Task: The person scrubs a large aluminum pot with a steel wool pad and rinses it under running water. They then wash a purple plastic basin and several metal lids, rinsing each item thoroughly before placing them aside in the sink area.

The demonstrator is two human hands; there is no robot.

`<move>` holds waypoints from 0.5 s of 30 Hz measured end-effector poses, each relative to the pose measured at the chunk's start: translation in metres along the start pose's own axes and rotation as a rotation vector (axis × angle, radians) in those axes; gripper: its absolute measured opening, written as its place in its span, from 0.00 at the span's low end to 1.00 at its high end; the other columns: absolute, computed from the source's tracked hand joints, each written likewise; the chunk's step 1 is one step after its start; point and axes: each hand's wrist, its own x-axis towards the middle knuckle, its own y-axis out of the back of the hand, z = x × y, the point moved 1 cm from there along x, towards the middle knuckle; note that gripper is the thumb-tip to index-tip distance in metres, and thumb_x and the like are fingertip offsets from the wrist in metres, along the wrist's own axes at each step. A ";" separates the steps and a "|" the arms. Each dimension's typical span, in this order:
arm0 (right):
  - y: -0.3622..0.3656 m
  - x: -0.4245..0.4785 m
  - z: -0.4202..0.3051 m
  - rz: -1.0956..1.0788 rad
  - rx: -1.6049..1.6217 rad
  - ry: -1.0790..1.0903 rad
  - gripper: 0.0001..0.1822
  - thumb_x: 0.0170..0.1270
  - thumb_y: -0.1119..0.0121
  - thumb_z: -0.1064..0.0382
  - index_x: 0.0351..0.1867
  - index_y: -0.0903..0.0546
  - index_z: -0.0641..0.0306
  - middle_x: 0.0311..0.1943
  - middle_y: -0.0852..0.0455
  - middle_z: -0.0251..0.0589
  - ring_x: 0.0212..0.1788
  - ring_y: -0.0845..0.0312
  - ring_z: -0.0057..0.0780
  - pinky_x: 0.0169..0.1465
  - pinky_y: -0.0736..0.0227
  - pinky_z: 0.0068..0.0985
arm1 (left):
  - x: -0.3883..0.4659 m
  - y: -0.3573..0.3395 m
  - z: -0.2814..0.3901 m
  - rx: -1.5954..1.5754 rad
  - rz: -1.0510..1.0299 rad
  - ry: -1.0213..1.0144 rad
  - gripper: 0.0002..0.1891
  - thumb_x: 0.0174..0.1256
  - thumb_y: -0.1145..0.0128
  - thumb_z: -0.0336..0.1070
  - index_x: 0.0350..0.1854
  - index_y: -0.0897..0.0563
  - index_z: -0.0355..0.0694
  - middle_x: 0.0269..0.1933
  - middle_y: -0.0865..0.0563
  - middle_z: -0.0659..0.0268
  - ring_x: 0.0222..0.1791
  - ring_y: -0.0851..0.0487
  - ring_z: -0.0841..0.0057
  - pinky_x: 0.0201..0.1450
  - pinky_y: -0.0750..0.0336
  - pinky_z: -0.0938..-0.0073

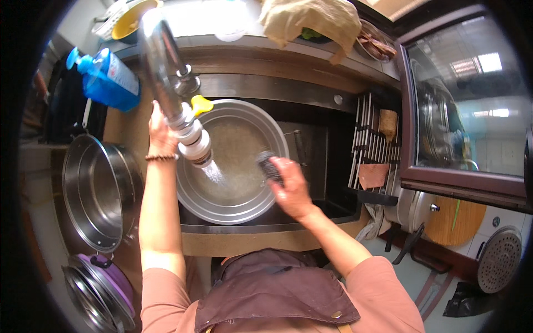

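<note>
A round aluminium basin point(245, 214) sits in the dark sink point(341, 166). Water pours into it from the white nozzle of the chrome tap point(156, 62), and a yellow lever point(202, 105) sticks out by the spout. My right hand point(291, 189) grips a dark grey scouring pad point(270, 167) over the basin's right side; both are slightly blurred. At the basin's left rim, my left hand point(161, 135) is partly covered by the tap. Whether its fingers hold the rim cannot be made out. Shallow cloudy water covers the basin floor.
A blue pump bottle point(110, 79) stands left of the tap. Below it are a deep steel pot point(93, 191) and stacked bowls point(100, 287). A slatted rack point(366, 141) spans the sink's right end, beside an open window sash point(466, 100). Cloth point(312, 21) lies on the sill.
</note>
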 end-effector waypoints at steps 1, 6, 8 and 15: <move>0.027 0.004 0.004 0.056 -0.069 0.020 0.26 0.46 0.41 0.72 0.51 0.29 0.62 0.47 0.26 0.47 0.50 0.31 0.43 0.54 0.35 0.35 | 0.012 0.012 -0.005 -0.062 0.136 0.055 0.20 0.65 0.52 0.49 0.52 0.31 0.42 0.43 0.24 0.63 0.42 0.25 0.71 0.47 0.28 0.68; 0.152 -0.002 0.085 0.379 -0.682 -0.283 0.24 0.49 0.43 0.71 0.51 0.30 0.64 0.46 0.28 0.48 0.51 0.33 0.45 0.55 0.38 0.36 | 0.017 -0.015 -0.016 0.103 0.392 0.138 0.27 0.56 0.44 0.59 0.43 0.30 0.39 0.38 0.27 0.63 0.42 0.30 0.71 0.51 0.34 0.66; 0.170 -0.004 0.112 0.304 -0.819 -0.458 0.31 0.49 0.40 0.68 0.58 0.34 0.61 0.52 0.31 0.51 0.55 0.36 0.47 0.59 0.42 0.38 | 0.005 -0.040 -0.008 0.168 0.260 0.153 0.26 0.55 0.44 0.60 0.37 0.28 0.39 0.33 0.26 0.64 0.37 0.29 0.72 0.45 0.31 0.69; 0.055 0.039 0.083 0.097 -0.407 -0.142 0.30 0.48 0.37 0.59 0.54 0.31 0.66 0.56 0.33 0.52 0.60 0.41 0.48 0.62 0.44 0.39 | -0.073 0.009 -0.004 1.252 0.229 -0.152 0.29 0.61 0.46 0.39 0.63 0.39 0.33 0.62 0.34 0.52 0.65 0.38 0.65 0.65 0.43 0.70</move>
